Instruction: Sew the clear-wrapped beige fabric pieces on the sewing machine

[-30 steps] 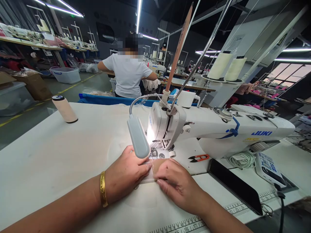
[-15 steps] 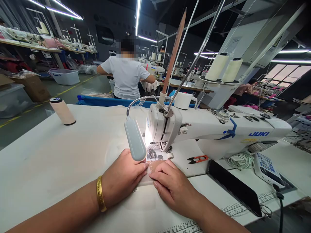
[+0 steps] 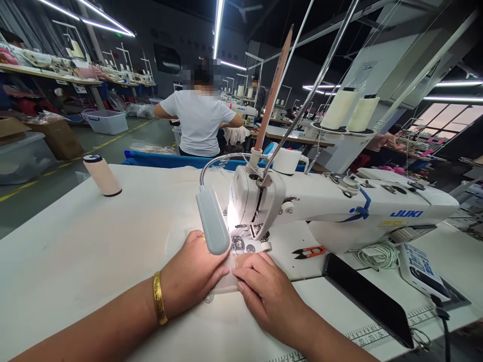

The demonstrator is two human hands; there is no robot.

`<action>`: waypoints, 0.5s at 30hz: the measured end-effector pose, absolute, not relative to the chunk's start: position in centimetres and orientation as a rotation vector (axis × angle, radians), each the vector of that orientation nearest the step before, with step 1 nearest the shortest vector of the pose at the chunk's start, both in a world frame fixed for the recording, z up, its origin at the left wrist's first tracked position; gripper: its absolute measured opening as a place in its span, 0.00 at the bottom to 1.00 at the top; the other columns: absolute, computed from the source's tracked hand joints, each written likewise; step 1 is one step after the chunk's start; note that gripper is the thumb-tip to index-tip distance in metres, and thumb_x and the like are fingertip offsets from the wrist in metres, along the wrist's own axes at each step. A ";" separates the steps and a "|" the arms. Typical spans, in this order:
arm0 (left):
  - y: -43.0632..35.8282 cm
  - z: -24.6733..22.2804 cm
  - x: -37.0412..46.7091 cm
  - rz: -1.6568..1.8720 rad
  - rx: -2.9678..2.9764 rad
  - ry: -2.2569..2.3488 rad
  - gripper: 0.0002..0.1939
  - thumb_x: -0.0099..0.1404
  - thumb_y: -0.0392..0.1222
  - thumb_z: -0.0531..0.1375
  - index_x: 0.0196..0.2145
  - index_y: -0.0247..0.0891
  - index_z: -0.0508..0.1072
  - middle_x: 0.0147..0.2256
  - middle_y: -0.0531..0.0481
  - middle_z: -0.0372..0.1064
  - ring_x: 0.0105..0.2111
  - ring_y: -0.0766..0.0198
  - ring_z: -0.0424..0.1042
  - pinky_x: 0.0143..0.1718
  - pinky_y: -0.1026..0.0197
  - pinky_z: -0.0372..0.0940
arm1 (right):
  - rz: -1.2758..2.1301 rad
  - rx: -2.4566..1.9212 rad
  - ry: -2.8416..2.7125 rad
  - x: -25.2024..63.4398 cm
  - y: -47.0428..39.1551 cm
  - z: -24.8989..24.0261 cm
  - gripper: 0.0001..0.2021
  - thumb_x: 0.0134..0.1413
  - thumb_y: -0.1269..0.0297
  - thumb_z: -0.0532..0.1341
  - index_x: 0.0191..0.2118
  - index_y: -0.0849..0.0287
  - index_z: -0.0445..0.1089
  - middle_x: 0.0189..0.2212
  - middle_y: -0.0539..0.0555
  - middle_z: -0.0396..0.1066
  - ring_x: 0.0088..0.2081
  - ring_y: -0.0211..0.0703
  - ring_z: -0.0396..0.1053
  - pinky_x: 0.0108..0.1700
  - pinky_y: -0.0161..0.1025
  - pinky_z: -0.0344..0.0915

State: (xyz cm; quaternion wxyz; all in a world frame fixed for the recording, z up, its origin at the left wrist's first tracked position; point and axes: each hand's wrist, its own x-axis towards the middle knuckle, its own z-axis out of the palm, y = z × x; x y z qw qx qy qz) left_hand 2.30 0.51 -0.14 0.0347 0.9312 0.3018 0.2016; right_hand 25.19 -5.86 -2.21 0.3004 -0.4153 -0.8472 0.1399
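Note:
A small tan fabric piece point(image 3: 243, 259) with a pale, lace-like edge lies just in front of the presser foot of a white sewing machine point(image 3: 298, 196). My right hand point(image 3: 269, 294) is closed on its right side, fingers bent and pressed together. On the left, my left hand point(image 3: 194, 269) is closed at the pale edge, thumb and fingers drawn together; a grey lamp head point(image 3: 213, 221) hides part of its fingertips. The lamp lights the needle area, where the needle itself is hard to make out. A gold bangle point(image 3: 159, 297) circles my left wrist.
Orange-handled thread snips point(image 3: 309, 252), a black phone point(image 3: 368, 299) and a coiled cable point(image 3: 378, 255) lie to the right. A peach thread cone point(image 3: 102, 176) stands at the table's far left. Ahead, a person in a white shirt point(image 3: 199, 120) sits beyond a blue cloth-edged trough point(image 3: 151, 159).
The camera view has shifted slightly, so everything sits a little lower and to the right. My left fingers have shifted slightly at the fabric's edge; my right hand keeps nearly the same pose.

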 end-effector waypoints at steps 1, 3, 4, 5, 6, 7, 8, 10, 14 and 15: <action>0.7 -0.2 2.3 0.615 2.850 0.934 0.05 0.72 0.34 0.58 0.44 0.39 0.73 0.45 0.44 0.77 0.45 0.49 0.77 0.49 0.46 0.68 | 0.371 -1.113 -2.247 25.1 -5.8 -2.3 0.10 0.71 0.74 0.55 0.46 0.56 0.72 0.39 0.56 0.70 0.41 0.49 0.63 0.41 0.45 0.67; 1.0 -0.3 2.2 0.613 2.853 0.943 0.05 0.72 0.34 0.58 0.43 0.39 0.73 0.46 0.44 0.78 0.45 0.49 0.77 0.51 0.44 0.68 | 0.370 -1.126 -2.240 25.0 -5.8 -2.4 0.09 0.71 0.74 0.55 0.44 0.57 0.71 0.39 0.56 0.70 0.41 0.50 0.63 0.42 0.45 0.67; 1.1 -0.3 2.1 0.615 2.866 0.940 0.05 0.72 0.34 0.58 0.42 0.39 0.73 0.46 0.44 0.78 0.46 0.48 0.77 0.52 0.43 0.67 | 0.368 -1.133 -2.236 25.0 -5.8 -2.4 0.09 0.70 0.74 0.55 0.42 0.57 0.70 0.39 0.56 0.70 0.41 0.50 0.63 0.41 0.45 0.67; 1.2 -0.4 2.1 0.619 2.880 0.935 0.04 0.72 0.34 0.58 0.42 0.39 0.73 0.47 0.44 0.78 0.46 0.48 0.77 0.53 0.43 0.67 | 0.367 -1.142 -2.232 25.0 -5.8 -2.4 0.08 0.70 0.75 0.55 0.41 0.57 0.70 0.39 0.56 0.70 0.40 0.50 0.63 0.41 0.45 0.66; 1.2 -0.4 2.0 0.624 2.892 0.929 0.04 0.72 0.35 0.58 0.42 0.40 0.73 0.47 0.44 0.79 0.46 0.48 0.77 0.54 0.42 0.67 | 0.365 -1.149 -2.232 24.9 -5.8 -2.4 0.09 0.70 0.75 0.55 0.40 0.56 0.69 0.39 0.55 0.70 0.40 0.49 0.63 0.41 0.45 0.66; 1.3 -0.4 2.0 0.630 2.902 0.923 0.04 0.72 0.35 0.58 0.42 0.40 0.73 0.47 0.44 0.79 0.46 0.48 0.77 0.54 0.42 0.67 | 0.362 -1.155 -2.237 24.9 -5.8 -2.4 0.09 0.70 0.75 0.55 0.39 0.56 0.69 0.38 0.55 0.70 0.40 0.49 0.63 0.41 0.45 0.66; 1.3 -0.4 1.9 0.634 2.909 0.921 0.04 0.73 0.35 0.58 0.42 0.40 0.73 0.48 0.44 0.79 0.46 0.49 0.77 0.54 0.42 0.67 | 0.359 -1.159 -2.243 24.9 -5.9 -2.4 0.09 0.70 0.75 0.55 0.39 0.56 0.68 0.38 0.55 0.70 0.40 0.49 0.63 0.40 0.45 0.66; 1.3 -0.3 1.9 0.648 2.909 0.920 0.05 0.73 0.35 0.57 0.42 0.39 0.73 0.48 0.44 0.79 0.45 0.50 0.77 0.53 0.42 0.67 | 0.356 -1.164 -2.252 24.9 -5.9 -2.4 0.09 0.70 0.75 0.55 0.39 0.56 0.68 0.38 0.55 0.69 0.40 0.49 0.63 0.40 0.44 0.66; 1.4 -0.4 1.9 0.673 2.906 0.906 0.04 0.72 0.35 0.58 0.42 0.40 0.73 0.48 0.44 0.79 0.45 0.50 0.77 0.54 0.43 0.67 | 0.350 -1.154 -2.246 24.8 -5.8 -2.4 0.09 0.70 0.75 0.54 0.39 0.56 0.67 0.38 0.55 0.69 0.40 0.50 0.64 0.40 0.45 0.67; 1.5 -0.6 2.0 0.680 2.908 0.903 0.04 0.72 0.35 0.58 0.41 0.40 0.73 0.48 0.44 0.79 0.45 0.50 0.77 0.54 0.43 0.67 | 0.349 -1.151 -2.246 24.7 -5.8 -2.4 0.09 0.70 0.75 0.54 0.39 0.56 0.67 0.39 0.56 0.70 0.41 0.50 0.64 0.41 0.46 0.67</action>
